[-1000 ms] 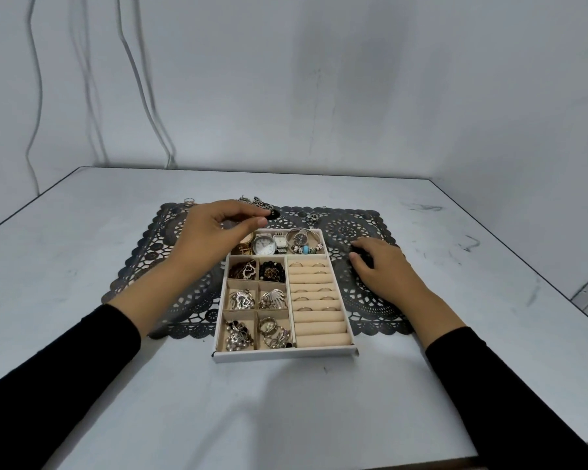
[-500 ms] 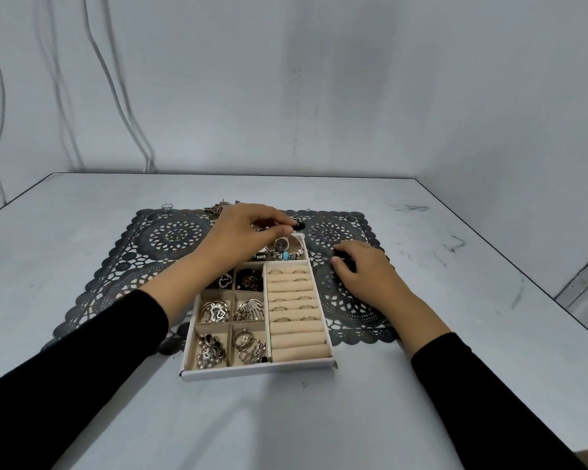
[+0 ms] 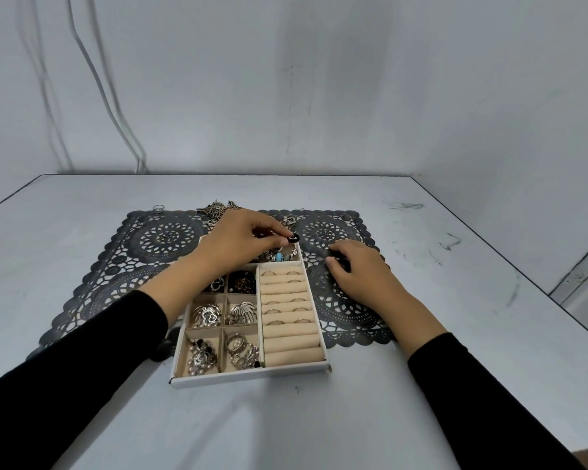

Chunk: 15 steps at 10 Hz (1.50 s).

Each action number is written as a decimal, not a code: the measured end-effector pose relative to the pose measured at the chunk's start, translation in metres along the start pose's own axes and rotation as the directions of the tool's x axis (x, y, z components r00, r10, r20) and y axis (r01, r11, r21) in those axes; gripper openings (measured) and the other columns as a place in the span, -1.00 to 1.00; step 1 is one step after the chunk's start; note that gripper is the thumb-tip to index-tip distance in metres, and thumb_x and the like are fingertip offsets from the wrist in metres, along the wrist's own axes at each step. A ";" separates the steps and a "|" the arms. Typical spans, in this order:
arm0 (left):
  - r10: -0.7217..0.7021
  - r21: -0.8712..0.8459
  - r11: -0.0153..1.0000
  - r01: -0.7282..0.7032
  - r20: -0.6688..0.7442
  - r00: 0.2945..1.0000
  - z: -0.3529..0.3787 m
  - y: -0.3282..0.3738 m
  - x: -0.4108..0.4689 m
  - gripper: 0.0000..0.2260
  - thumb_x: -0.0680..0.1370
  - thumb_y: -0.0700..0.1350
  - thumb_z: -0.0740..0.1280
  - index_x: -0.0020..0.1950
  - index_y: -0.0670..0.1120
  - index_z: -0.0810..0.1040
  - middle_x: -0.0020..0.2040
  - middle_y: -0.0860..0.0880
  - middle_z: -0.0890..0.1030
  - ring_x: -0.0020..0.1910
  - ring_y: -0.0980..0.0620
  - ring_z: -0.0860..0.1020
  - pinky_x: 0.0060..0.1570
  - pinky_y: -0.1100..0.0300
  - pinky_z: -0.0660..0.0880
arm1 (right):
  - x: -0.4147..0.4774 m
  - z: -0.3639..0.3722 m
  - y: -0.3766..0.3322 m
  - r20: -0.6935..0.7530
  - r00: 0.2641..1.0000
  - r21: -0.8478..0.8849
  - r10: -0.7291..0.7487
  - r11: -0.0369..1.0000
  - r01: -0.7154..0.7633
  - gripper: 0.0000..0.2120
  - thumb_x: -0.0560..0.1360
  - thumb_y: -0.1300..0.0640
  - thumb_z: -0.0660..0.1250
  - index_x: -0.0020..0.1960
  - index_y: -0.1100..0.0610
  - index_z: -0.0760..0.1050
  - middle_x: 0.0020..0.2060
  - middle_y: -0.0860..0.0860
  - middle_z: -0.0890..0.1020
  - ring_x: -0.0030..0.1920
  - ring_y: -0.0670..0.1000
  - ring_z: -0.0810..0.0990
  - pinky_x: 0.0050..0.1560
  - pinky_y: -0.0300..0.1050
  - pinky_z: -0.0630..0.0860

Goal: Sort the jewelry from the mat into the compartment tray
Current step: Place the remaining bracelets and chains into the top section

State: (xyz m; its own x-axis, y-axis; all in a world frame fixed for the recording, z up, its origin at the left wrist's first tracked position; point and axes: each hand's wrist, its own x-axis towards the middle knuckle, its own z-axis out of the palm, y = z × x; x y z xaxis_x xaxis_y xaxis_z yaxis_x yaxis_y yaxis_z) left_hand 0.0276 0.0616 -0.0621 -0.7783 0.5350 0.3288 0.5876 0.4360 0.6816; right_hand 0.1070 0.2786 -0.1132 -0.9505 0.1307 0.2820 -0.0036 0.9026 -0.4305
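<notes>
black round ring point(image 3: 293, 237) pinched by left hand point(image 3: 239, 244).

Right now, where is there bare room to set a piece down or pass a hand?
Free: the three near rolls of the tray; the mat left of the left forearm; the table in front of the tray. Crowded: the six small compartments, the far strip under the left hand, which pinches a black ring, and the pile beyond it.
</notes>
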 end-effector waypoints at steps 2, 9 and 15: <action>-0.002 0.026 1.000 0.000 0.092 0.996 -0.005 -0.003 0.002 -0.87 0.44 -0.10 0.52 -0.04 0.07 0.73 -0.08 0.14 0.71 0.00 0.23 0.62 0.11 0.20 0.53 | -0.001 0.000 0.000 -0.001 1.000 0.017 0.005 1.000 -0.005 -0.63 0.58 0.01 0.22 0.33 0.14 0.45 0.27 0.01 0.52 0.27 -0.01 0.45 0.24 -0.19 0.34; 0.027 -0.064 0.998 -0.026 0.023 0.999 -0.013 -0.017 -0.008 -0.86 0.48 -0.08 0.48 0.02 0.07 0.71 -0.03 0.21 0.69 0.04 0.32 0.59 0.14 0.32 0.47 | -0.002 -0.003 -0.001 0.013 1.000 0.042 0.016 0.999 -0.017 -0.64 0.57 0.00 0.22 0.32 0.10 0.46 0.26 -0.02 0.53 0.26 -0.04 0.46 0.27 -0.16 0.38; -0.137 -0.010 0.991 0.136 -0.034 0.990 -0.057 -0.072 0.009 -0.80 0.59 0.04 0.31 0.21 0.17 0.59 0.18 0.13 0.63 0.17 0.13 0.55 0.21 0.16 0.42 | 0.046 -0.002 -0.015 -0.029 0.999 0.262 0.018 0.965 -0.010 -0.76 0.52 0.08 0.35 0.19 -0.01 0.58 0.13 -0.10 0.61 0.12 -0.16 0.49 0.05 -0.42 0.34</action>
State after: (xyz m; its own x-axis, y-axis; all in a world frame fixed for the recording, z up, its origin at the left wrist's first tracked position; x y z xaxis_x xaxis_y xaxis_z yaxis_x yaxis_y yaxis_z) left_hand -0.0344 -0.0059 -0.0710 -0.8583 0.4455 0.2546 0.4738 0.4976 0.7266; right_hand 0.0640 0.2717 -0.0917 -0.9410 0.1591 0.2986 -0.0750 0.7625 -0.6427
